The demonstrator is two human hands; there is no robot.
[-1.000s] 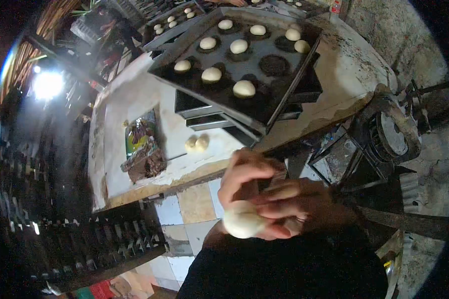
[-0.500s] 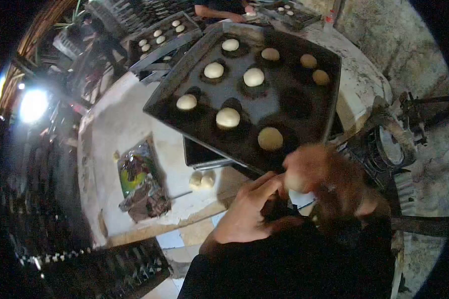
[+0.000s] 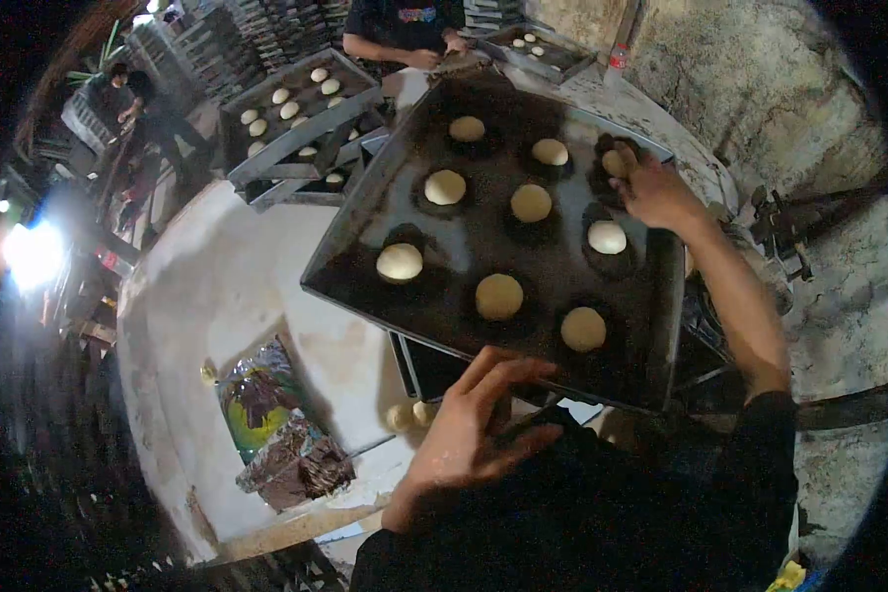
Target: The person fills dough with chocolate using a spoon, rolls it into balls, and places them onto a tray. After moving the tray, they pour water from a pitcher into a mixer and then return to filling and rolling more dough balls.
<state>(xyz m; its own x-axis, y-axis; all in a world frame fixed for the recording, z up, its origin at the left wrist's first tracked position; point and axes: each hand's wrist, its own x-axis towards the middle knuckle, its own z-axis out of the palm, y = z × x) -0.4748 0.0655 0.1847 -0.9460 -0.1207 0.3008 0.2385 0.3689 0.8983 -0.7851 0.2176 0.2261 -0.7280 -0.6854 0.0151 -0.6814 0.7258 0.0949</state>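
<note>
A large dark metal baking tray (image 3: pixel 483 247) with several round dough balls lies tilted across the table before me. At its back right corner my right hand (image 3: pixel 659 189) reaches over the tray, its fingers closed on a dough ball (image 3: pixel 616 162). The hand covers part of that ball. A paler dough ball (image 3: pixel 607 237) sits just in front of it. My left hand (image 3: pixel 474 424) is at the tray's near edge, fingers spread and curved, holding nothing. Two small dough pieces (image 3: pixel 411 415) lie on the table beside the left hand.
Under the tray is another dark tray (image 3: pixel 429 370). A plastic bag with brown and green contents (image 3: pixel 276 424) lies on the white table (image 3: pixel 207 286). More trays of dough (image 3: pixel 301 109) stand at the back left. Across the table is a person (image 3: pixel 405 35); a bottle (image 3: pixel 618 57) stands behind.
My right hand has moved from beside my left hand to the back right of the tray. A dough ball now occupies the formerly bare middle-right spot. My left fingers have spread.
</note>
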